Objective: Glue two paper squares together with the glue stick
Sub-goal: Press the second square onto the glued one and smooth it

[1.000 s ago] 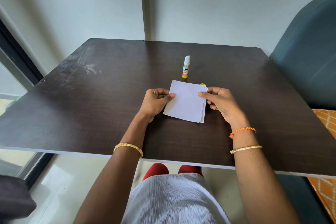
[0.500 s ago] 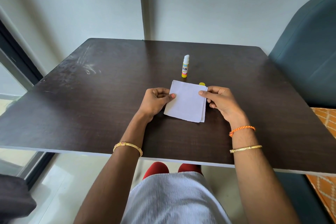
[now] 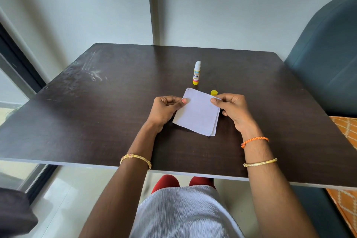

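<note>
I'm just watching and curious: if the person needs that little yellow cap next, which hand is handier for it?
Probably the right hand: the yellow cap lies just beyond its fingers. The left hand pinches the paper squares on the opposite edge.

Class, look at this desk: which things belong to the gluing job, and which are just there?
Part of the job:
paper squares, pinched at their edges by the left hand and right hand
glue stick, standing uncapped
yellow cap, behind the paper

Just there:
table
blue chair
bangles and orange thread on the wrists
</note>
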